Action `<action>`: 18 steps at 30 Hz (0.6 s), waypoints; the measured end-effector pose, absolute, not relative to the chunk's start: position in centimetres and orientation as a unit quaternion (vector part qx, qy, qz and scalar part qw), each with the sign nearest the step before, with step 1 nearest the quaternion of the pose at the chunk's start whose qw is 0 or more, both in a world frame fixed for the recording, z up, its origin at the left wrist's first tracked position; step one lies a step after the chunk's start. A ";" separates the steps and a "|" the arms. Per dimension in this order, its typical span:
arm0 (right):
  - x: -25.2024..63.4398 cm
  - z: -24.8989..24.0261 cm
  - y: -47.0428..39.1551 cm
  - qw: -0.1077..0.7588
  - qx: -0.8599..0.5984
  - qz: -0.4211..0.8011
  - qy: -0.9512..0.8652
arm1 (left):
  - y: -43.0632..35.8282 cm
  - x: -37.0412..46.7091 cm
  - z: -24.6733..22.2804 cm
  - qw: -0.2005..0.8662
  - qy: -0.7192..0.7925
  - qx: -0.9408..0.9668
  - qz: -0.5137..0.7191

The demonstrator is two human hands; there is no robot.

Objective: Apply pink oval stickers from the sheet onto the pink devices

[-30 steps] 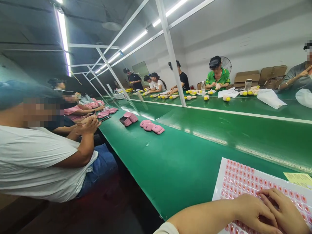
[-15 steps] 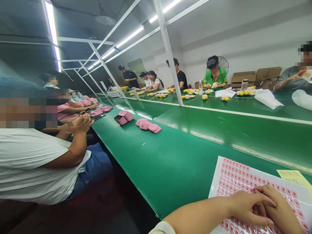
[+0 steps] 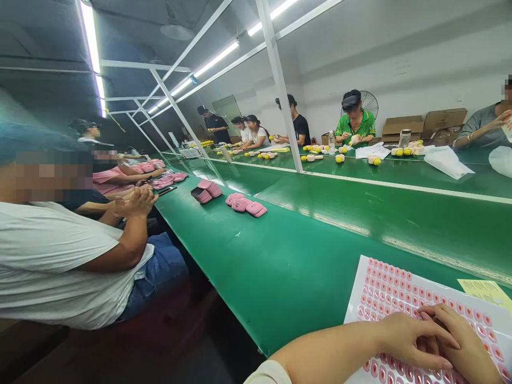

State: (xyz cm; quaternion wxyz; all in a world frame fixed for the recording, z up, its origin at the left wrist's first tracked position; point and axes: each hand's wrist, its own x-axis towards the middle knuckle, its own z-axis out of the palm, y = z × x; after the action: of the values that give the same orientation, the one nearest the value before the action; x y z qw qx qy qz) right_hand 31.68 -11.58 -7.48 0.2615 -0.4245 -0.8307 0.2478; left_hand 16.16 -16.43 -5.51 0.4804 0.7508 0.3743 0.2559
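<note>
Both my hands rest on a white sheet [image 3: 362,272] covered in rows of small pink rounded stickers with red marks. My left hand [image 3: 412,341] reaches in from the lower left, its fingers loosely spread and lying over my right hand. Beneath it, my right hand [image 3: 466,341] extends from the lower right corner with its fingers stretched out and partly covered. Neither hand shows anything held. A yellow paper [image 3: 486,290] with writing lies beside the sheet's far right edge.
Pink padded pieces [image 3: 240,202] sit farther left on the green table [image 3: 256,266]. At the left, a person in a white shirt [image 3: 52,261] sits with hands together. Across a white divider strip [image 3: 360,184], co-workers handle yellow-and-beige items [image 3: 374,160]. A white post [image 3: 276,80] rises between.
The view has shifted slightly, so the scene sits a little farther right. My hands stay resting together on the sticker sheet.
</note>
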 end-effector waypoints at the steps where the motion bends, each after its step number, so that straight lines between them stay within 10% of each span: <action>1: 31.7 -7.5 -11.6 0.262 -0.421 0.247 -0.832 | -16.5 16.2 -5.6 0.480 0.373 0.750 0.260; 18: 31.7 -7.6 -11.7 0.249 -0.388 0.236 -0.855 | -16.6 16.1 -6.1 0.498 0.369 0.723 0.305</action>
State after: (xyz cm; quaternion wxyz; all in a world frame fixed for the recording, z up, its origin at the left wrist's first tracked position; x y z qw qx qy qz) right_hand 31.71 -11.65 -7.58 0.2488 -0.3883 -0.8553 0.2361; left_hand 16.05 -16.63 -6.14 0.4976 0.7234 0.3689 0.3050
